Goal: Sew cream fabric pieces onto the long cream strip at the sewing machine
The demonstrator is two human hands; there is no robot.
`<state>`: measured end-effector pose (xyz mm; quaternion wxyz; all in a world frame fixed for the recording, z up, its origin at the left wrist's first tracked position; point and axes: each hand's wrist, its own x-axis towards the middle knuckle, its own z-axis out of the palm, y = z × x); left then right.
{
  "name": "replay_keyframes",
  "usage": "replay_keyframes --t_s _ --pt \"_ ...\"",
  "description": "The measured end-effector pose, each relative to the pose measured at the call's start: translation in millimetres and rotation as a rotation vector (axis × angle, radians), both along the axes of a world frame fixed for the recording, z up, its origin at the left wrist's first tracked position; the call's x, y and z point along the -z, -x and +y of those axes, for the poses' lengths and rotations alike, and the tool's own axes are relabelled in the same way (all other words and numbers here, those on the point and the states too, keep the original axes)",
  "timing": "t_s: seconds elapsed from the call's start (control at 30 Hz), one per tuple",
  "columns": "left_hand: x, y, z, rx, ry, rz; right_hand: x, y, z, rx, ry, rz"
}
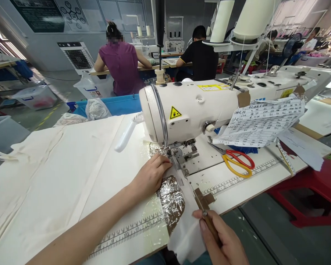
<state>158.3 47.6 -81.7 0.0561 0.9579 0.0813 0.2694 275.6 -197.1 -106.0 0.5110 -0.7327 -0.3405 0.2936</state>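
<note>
My left hand (pixel 151 171) is beside the presser foot of the white sewing machine (pixel 193 106), its fingers curled together and pressing on a piece of white cloth (pixel 189 217). This cloth runs from under the machine's foot down over the table's front edge. In my right hand (pixel 223 239), closed around its wooden handle, is an awl (pixel 209 224). Its thin metal shaft points up along the cloth's right edge toward the needle area. Brown shiny tape (pixel 171 198) covers the table beneath the cloth. What lies under my left fingertips is hidden.
Scissors (pixel 238 162) with red and yellow handles lie right of the needle area. Handwritten paper sheets (pixel 260 121) lean against the machine. White fabric (pixel 52 158) spreads over the left of the table. A red stool (pixel 311 195) stands at right. Co-workers sit beyond.
</note>
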Motion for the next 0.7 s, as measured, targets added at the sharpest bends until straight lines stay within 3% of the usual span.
replay_keyframes --t_s 0.23,0.47,0.7 --pt "0.1 -0.9 -1.0 -0.121 -0.091 0.055 -14.0 -11.1 21.0 -0.157 -0.119 -0.176" --pt "0.4 1.8 0.4 -0.018 -0.033 -0.015 -13.9 -16.7 31.1 -0.223 -0.089 -0.224" --pt "1.4 0.5 0.4 -0.127 -0.075 0.038 -13.8 -19.9 46.4 -0.242 -0.165 -0.292"
